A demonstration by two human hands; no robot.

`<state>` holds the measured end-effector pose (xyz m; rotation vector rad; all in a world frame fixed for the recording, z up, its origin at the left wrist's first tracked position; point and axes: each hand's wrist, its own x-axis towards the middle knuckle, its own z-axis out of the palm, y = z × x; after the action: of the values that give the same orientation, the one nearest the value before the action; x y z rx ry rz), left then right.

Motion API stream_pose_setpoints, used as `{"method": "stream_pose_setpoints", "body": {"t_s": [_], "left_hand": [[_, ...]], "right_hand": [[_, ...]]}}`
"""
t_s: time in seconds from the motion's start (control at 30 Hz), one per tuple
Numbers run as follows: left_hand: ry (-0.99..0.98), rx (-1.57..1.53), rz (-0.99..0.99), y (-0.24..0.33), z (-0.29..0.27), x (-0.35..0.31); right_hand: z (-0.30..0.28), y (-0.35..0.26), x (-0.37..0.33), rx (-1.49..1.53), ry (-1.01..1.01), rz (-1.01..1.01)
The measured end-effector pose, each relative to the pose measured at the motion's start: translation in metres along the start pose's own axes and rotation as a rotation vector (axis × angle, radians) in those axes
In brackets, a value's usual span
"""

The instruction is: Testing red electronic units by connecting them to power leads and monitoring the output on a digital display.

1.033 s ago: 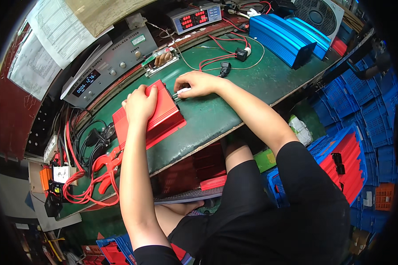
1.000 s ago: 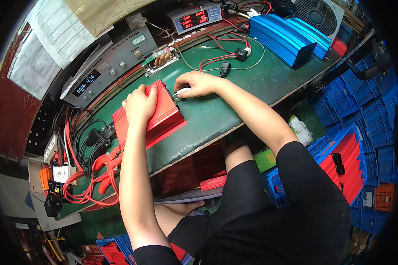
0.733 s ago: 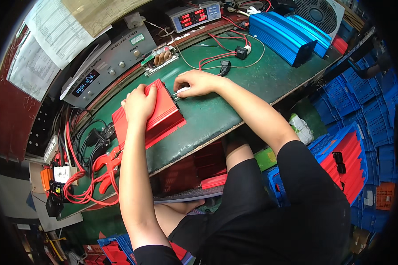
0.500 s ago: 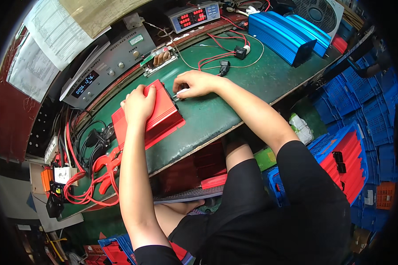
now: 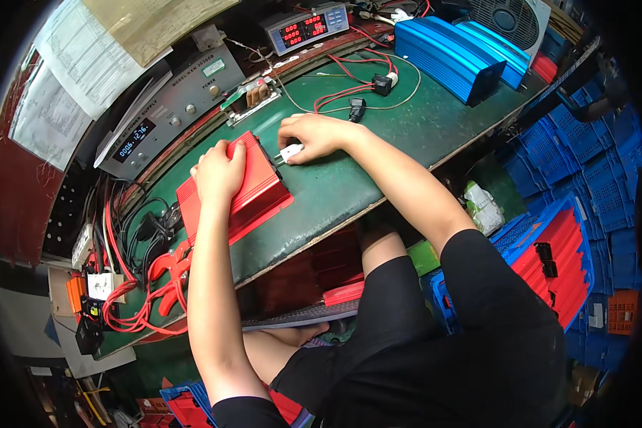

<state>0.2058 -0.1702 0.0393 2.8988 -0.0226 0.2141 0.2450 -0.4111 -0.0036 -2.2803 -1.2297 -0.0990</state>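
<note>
A ribbed red metal case (image 5: 258, 187) lies on the green bench top, tilted in view. My left hand (image 5: 220, 171) lies over its upper side, gripping it with fingers and thumb. My right hand (image 5: 319, 134) pinches a small white plug (image 5: 291, 152) at the case's right end. Metal prongs on the plug point toward that end panel; whether they touch it I cannot tell. Beyond my right hand sits a black socket connector (image 5: 357, 109) on the bench. A red clamp (image 5: 170, 269) with red cables lies to the left of my left forearm.
A grey power supply (image 5: 185, 107) and a small meter with red digits (image 5: 307, 30) stand along the back. Blue ribbed cases (image 5: 449, 60) are at the back right, near a fan (image 5: 506, 25). Black cables (image 5: 146, 225) lie left; blue crates (image 5: 578, 171) are stacked right.
The white plug has turned slightly in my right hand, and more of its body shows beside the case's end. My left hand stays on the case. The whole view has shifted a little.
</note>
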Motion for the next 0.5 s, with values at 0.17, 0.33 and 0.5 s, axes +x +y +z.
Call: {"method": "stream_pose_setpoints", "body": {"t_s": [0.17, 0.33, 0.5], "left_hand": [[0.169, -0.138, 0.729, 0.008, 0.003, 0.003], [-0.144, -0.125, 0.613, 0.007, -0.006, 0.023], [-0.086, -0.152, 0.592, 0.012, -0.004, 0.036]], "right_hand": [[0.004, 0.004, 0.004, 0.156, 0.061, 0.110], [0.005, 0.001, 0.008, 0.124, 0.088, 0.207], [0.002, 0.001, 0.008, 0.111, 0.057, 0.204]]}}
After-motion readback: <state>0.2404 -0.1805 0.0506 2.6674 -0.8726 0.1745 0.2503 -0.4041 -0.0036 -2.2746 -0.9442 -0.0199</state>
